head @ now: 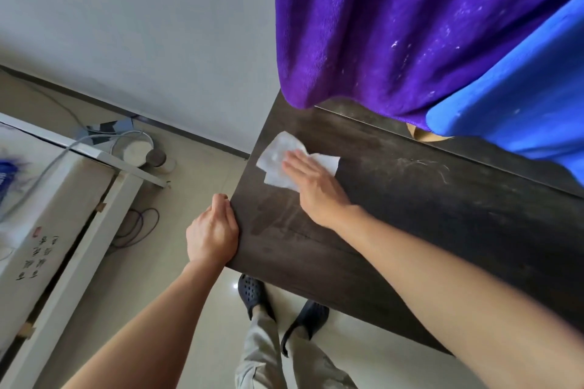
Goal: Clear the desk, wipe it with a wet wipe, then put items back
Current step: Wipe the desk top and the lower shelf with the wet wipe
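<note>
right hand (316,186): fingers spread flat, pressing wet wipe (286,158) near counter's (410,215) far-left corner | left hand (213,230): curled, gripping counter's left edge | purple towel (379,25) hangs over far edge

Dark printed characters stand on the white box (41,249) at lower left, too blurred to read.

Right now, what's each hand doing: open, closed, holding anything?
Left hand: closed, gripping the desk edge at its corner.
Right hand: open and flat, pressing the wet wipe onto the desk top.
</note>
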`<action>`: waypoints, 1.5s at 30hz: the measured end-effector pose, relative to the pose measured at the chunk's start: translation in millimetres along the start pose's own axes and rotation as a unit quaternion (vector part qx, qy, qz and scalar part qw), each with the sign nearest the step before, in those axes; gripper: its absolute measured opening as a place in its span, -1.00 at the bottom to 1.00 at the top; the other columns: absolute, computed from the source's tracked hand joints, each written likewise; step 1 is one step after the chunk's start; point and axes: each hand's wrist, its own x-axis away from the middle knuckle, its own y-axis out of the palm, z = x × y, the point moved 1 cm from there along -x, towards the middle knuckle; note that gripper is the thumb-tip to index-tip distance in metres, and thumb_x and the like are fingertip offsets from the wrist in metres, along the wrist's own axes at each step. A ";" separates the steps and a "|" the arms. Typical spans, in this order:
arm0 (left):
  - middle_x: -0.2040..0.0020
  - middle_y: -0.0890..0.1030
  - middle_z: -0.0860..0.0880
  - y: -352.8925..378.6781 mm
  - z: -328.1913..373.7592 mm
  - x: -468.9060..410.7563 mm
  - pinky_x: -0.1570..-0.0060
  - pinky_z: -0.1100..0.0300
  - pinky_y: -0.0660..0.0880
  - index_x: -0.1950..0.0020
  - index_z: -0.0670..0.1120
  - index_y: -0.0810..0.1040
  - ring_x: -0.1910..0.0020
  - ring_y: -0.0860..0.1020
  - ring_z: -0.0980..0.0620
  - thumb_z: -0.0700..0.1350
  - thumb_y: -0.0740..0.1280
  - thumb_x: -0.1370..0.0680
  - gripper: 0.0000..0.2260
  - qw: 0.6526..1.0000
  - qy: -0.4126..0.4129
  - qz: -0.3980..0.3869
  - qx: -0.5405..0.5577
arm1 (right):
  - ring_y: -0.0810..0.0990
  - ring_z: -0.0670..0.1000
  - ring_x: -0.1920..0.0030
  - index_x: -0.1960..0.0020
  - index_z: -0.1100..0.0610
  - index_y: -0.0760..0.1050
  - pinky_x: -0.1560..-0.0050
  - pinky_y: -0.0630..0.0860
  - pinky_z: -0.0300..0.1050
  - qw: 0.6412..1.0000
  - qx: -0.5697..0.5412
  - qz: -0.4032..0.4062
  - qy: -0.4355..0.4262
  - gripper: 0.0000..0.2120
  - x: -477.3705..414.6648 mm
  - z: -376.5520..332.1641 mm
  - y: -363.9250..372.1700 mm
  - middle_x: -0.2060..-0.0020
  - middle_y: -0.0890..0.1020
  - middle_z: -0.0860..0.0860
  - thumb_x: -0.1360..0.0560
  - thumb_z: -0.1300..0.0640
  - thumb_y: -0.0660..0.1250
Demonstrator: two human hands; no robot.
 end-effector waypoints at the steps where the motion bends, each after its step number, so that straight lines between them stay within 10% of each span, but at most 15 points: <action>1: 0.25 0.59 -0.17 -0.2 0.1 0.0 0.30 0.07 0.33 0.02 -0.12 0.36 0.26 0.53 -0.26 -0.07 0.07 -0.61 -0.84 1.000 0.001 -0.001 0.001 | 0.14 0.06 -0.50 -0.44 0.21 0.27 -0.46 -0.01 -0.17 1.000 -0.003 -0.009 -0.018 -0.37 6.3 3.0 -2.0 -0.46 0.28 0.08 -0.42 0.55 0.09; 8: 0.26 0.58 -0.15 0.1 -2.9 -2.3 0.29 0.07 0.32 0.02 -0.10 0.36 0.25 0.53 -0.25 -0.07 0.08 -0.61 -0.86 1.000 0.001 -0.012 0.010 | 0.30 0.24 -0.41 -0.35 0.31 0.35 -0.40 0.24 0.08 0.987 0.063 0.072 0.131 -0.39 -35.5 62.9 -35.5 -0.36 0.39 0.23 -0.31 0.54 0.16; 17: 0.24 0.58 -0.13 -1.0 -3.4 -1.0 0.28 0.07 0.35 0.03 -0.10 0.34 0.23 0.54 -0.23 -0.05 0.06 -0.61 -0.84 0.999 -0.004 -0.020 0.030 | 0.15 0.04 -0.49 -0.43 0.18 0.30 -0.48 0.05 -0.03 0.995 0.003 -0.024 -0.102 -0.40 8.1 -6.3 4.7 -0.45 0.30 0.07 -0.43 0.52 0.13; 22: 0.26 0.57 -0.11 -0.5 -5.2 -2.5 0.28 0.06 0.37 0.03 -0.09 0.34 0.25 0.53 -0.23 -0.04 0.06 -0.61 -0.84 0.999 0.004 -0.020 0.037 | 0.07 0.10 -0.52 -0.48 0.20 0.18 -0.50 0.04 0.03 0.997 0.040 0.003 0.073 -0.36 -80.0 12.5 -10.7 -0.49 0.19 0.13 -0.43 0.47 0.14; 29: 0.28 0.57 -0.09 -2.1 -6.0 -3.7 0.32 0.08 0.35 0.06 -0.11 0.36 0.26 0.54 -0.24 -0.06 0.06 -0.61 -0.83 0.998 0.007 -0.024 0.056 | 0.17 0.05 -0.49 -0.44 0.17 0.29 -0.49 0.06 -0.02 0.989 0.014 -0.055 -0.133 -0.45 26.1 -37.4 21.0 -0.45 0.30 0.05 -0.47 0.39 0.05; 36: 0.27 0.55 -0.07 0.9 -9.8 -6.4 0.31 0.04 0.38 0.09 -0.10 0.33 0.27 0.51 -0.25 -0.08 0.05 -0.60 -0.85 0.997 0.009 -0.042 0.059 | 0.06 0.09 -0.52 -0.49 0.18 0.18 -0.50 0.00 -0.05 0.994 0.058 -0.008 0.090 -0.35 -90.0 0.2 -4.4 -0.50 0.17 0.11 -0.44 0.49 0.15; 40: 0.18 0.59 -0.09 1.4 -11.9 -7.0 0.28 0.04 0.38 0.06 -0.11 0.33 0.21 0.53 -0.26 -0.07 0.03 -0.61 -0.84 0.996 0.008 -0.059 0.070 | 0.12 0.08 -0.50 -0.44 0.16 0.29 -0.50 0.00 -0.02 0.999 0.027 -0.022 -0.017 -0.39 -24.4 -53.0 28.6 -0.47 0.26 0.07 -0.44 0.51 0.13; 45: -0.09 0.56 -0.10 -12.3 -12.9 -18.3 0.14 0.00 0.41 -0.19 -0.08 0.37 0.02 0.53 -0.25 -0.07 0.03 -0.62 -0.77 0.988 0.061 -0.124 0.072 | 0.48 0.12 -0.27 -0.17 0.16 0.58 -0.22 0.49 0.11 0.997 0.035 0.043 0.062 -0.69 30.8 -32.6 -6.6 -0.24 0.55 0.08 -0.45 0.35 0.35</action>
